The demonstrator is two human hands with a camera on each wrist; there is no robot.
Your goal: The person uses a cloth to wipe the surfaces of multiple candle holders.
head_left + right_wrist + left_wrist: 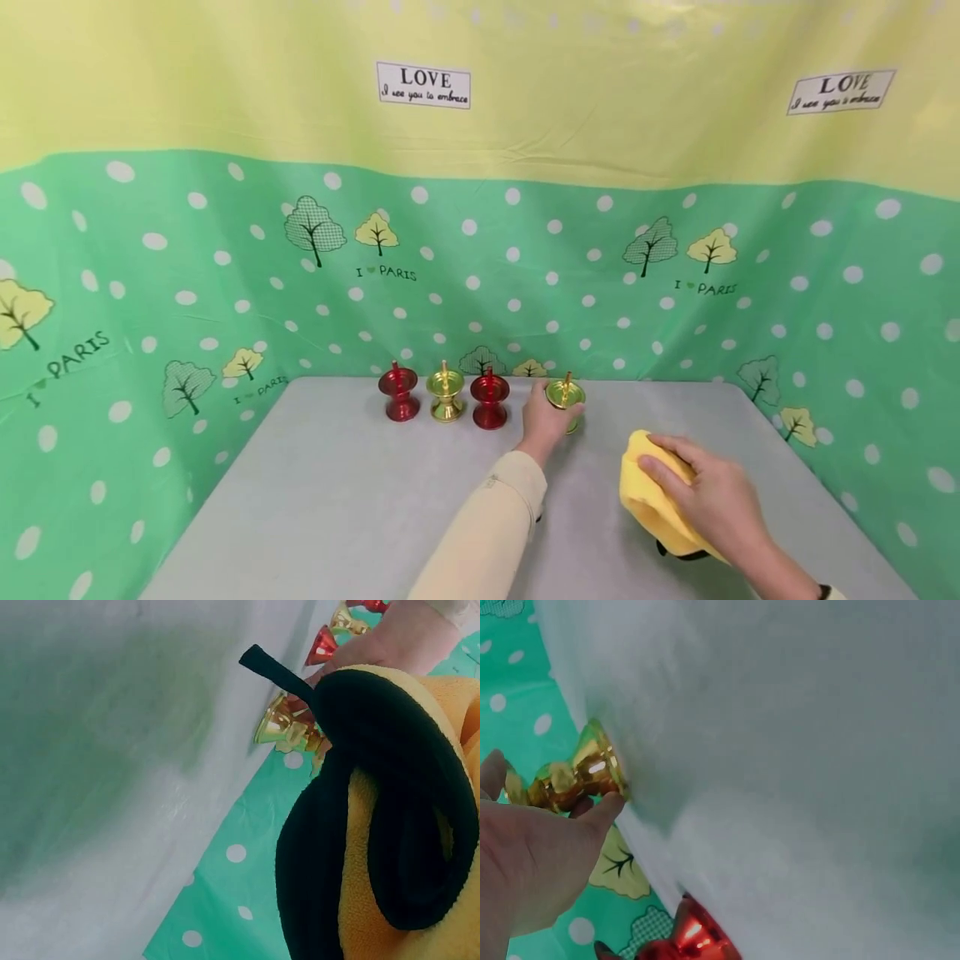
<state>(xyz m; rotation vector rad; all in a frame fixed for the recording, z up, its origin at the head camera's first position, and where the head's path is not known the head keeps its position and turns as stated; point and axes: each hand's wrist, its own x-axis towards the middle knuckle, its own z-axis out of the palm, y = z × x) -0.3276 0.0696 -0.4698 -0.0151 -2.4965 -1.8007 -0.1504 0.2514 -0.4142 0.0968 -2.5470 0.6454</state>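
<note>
My left hand [542,421] grips a gold metal candle holder [564,392] at the right end of a row near the table's back edge. In the left wrist view, the fingers curl about the stem of this gold holder [592,769], whose flared base faces the tabletop. A yellow cloth with black edging [651,492] is bunched in my right hand [720,496], above the table's right side. The right wrist view shows the cloth's black edging [375,705] up close, partly covering the gold holder [276,724]; the right hand itself is hidden there.
Left of my left hand stand a red holder [490,404], a gold one [446,396] and another red one [400,396], all upright. They share the grey table [360,500]. A green and yellow printed curtain [517,283] hangs behind and at both sides.
</note>
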